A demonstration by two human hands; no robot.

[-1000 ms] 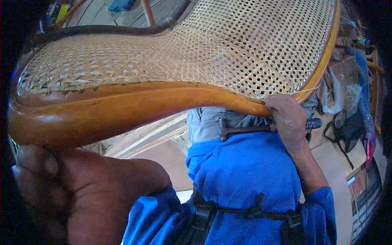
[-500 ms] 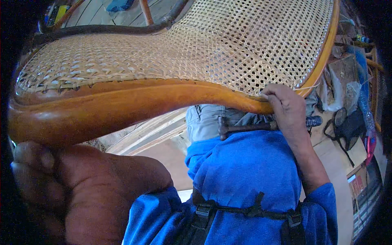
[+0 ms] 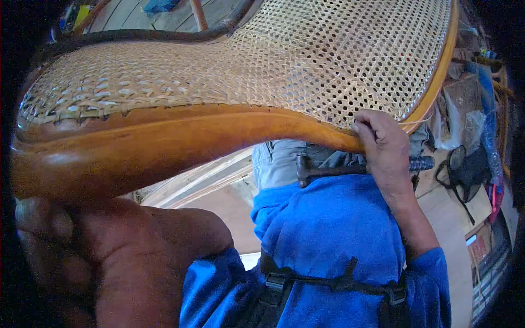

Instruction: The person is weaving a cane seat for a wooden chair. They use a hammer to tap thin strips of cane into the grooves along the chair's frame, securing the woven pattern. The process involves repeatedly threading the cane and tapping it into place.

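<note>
A chair with a woven cane panel (image 3: 328, 71) and a glossy orange-brown wooden frame (image 3: 180, 134) lies across in front of me. At the lower curve of the frame, my right hand (image 3: 385, 139) is closed, thumb and fingers pinched at the edge of the weave. A thin pale cane strand (image 3: 421, 121) sticks out to the right beside this hand. Large and dark at the lower left, my left hand (image 3: 71, 246) has its fingers curled just under the frame. What it holds, if anything, is hidden.
A hammer (image 3: 333, 172) lies across my lap, partly behind my right wrist. On the right are a black strap-like item (image 3: 467, 169), clear plastic bags (image 3: 448, 123) and a pink-handled tool (image 3: 496, 199). Wooden boards (image 3: 213, 180) lie below the frame. A dark curved rail (image 3: 136, 37) runs behind the weave.
My left hand and its forearm have shifted slightly down and right. The right hand stays at the frame edge, its fingers slightly re-set. The strand's loose end has moved a little.
</note>
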